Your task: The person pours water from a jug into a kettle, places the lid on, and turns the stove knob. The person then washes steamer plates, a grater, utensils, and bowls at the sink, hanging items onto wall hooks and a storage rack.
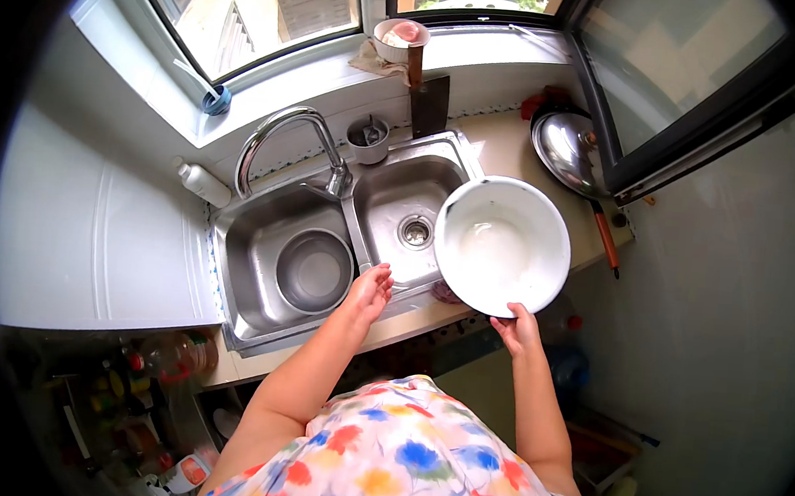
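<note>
A large white basin (501, 241) is tilted toward me at the right edge of the sink, partly over the counter. My right hand (516, 330) grips its near rim, thumb inside and fingers beneath. Over the divider's near end, my left hand (373, 292) hangs apart from the basin with its fingers loosely stretched and nothing in them. Below it, the right sink bowl (391, 201) shows its drain (415, 232). In the left sink bowl (255, 238) sits a round metal pan (314, 271).
A curved faucet (282, 120) rises behind the sink. A cleaver (430, 106) leans at the back, below a white bowl (400, 41) on the sill. A lidded wok (570, 152) stands right, under the open window sash (685, 93). A white bottle (203, 184) stands left.
</note>
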Demonstrator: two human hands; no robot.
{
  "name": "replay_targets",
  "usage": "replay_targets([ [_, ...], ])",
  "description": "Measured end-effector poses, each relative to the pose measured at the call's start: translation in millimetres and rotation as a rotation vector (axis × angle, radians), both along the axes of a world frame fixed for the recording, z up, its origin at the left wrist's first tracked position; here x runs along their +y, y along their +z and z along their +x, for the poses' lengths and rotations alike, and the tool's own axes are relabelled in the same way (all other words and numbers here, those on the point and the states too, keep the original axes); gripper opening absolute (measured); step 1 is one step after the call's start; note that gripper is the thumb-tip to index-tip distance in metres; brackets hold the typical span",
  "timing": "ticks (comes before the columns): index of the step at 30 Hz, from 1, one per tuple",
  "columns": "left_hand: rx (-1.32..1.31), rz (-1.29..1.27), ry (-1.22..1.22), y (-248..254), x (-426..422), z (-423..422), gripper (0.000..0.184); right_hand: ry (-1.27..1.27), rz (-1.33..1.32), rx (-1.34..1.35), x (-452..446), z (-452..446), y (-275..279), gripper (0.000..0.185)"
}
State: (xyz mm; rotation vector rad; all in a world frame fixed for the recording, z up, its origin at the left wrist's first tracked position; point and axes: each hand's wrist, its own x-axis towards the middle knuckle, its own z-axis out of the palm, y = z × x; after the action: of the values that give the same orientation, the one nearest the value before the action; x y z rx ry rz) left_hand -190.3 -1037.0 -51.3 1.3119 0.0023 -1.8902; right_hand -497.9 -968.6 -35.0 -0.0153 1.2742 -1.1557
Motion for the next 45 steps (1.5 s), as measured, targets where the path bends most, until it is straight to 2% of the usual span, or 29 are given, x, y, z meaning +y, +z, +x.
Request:
replay_targets([
  [2, 0.008, 0.004, 0.025, 0, 2, 4, 0.021, 0.123, 0.002, 0.079, -24, 18, 19, 0.038],
  [3, 0.010, 0.006, 0.040, 1, 4, 10, 0.020, 0.259, 0.001, 0.136, -51, 22, 5, 0.039],
  [5, 0.030, -0.009, 0.056, -9, 9, 18, 0.018, 0.370, 0.017, 0.284, -77, 38, 10, 0.039],
  [10, 0.052, -0.001, 0.132, -18, 25, 40, 0.018, 0.486, 0.093, 0.385, -121, 67, -15, 0.037],
  [13, 0.035, -0.009, 0.165, -16, 33, 53, 0.020, 0.503, 0.134, 0.375, -133, 80, -18, 0.034],
  [20, 0.022, 0.031, 0.247, -15, 43, 80, 0.019, 0.479, 0.199, 0.369, -149, 100, -62, 0.035],
  [29, 0.024, 0.033, 0.273, -22, 46, 94, 0.018, 0.370, 0.205, 0.229, -139, 105, -68, 0.037],
  [33, 0.022, 0.033, 0.284, -19, 47, 90, 0.018, 0.352, 0.178, 0.289, -127, 101, -61, 0.046],
  [38, 0.029, -0.007, 0.322, -3, 65, 87, 0.017, 0.337, 0.113, 0.333, -109, 92, -70, 0.068],
  [39, 0.023, -0.018, 0.346, -3, 72, 91, 0.017, 0.372, 0.114, 0.376, -108, 93, -66, 0.057],
  [41, 0.014, -0.029, 0.392, -8, 88, 99, 0.016, 0.282, -0.017, 0.605, -101, 109, -60, 0.048],
  [43, 0.027, -0.029, 0.443, -11, 104, 112, 0.015, 0.280, -0.189, 0.427, -89, 136, -27, 0.039],
  [45, 0.026, 0.008, 0.506, -10, 118, 128, 0.015, 0.436, -0.208, 0.157, -83, 171, -14, 0.036],
])
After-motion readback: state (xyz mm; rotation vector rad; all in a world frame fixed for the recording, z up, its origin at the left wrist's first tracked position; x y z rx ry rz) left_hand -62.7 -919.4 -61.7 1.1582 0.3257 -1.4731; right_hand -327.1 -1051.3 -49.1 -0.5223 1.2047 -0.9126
